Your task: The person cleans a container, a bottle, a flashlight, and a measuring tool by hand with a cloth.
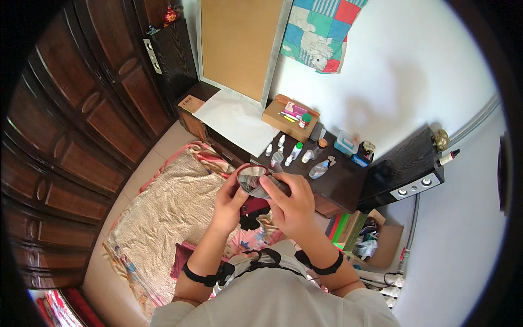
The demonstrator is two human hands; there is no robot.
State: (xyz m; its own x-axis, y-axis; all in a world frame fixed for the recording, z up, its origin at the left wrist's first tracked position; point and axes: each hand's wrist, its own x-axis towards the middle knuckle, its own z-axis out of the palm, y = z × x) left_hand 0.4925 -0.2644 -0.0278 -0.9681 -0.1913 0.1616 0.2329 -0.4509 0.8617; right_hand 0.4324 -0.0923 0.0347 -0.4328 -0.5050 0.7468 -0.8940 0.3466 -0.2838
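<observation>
A round, dark red-rimmed container [253, 173], perhaps a tin or a cup, is held up at chest height between my hands. My left hand [229, 200] grips its left side, with the thumb at the near edge. Greyish striped material [261, 192] shows at its near right side; whether this is part of the container or a separate cloth is unclear. My right hand [292, 200] rests on that striped material, its index finger at the container's rim. Below the hands lie a dark red cloth [254, 205] and a black item [250, 221].
A dark cabinet [347, 184] holds small bottles [296, 150], a clear bottle [318, 169], a cardboard box [286, 122] and a white sheet [237, 122]. A cloth-covered bed [171, 204] lies below left. A black speaker [400, 163] and an open carton [386, 241] are at right.
</observation>
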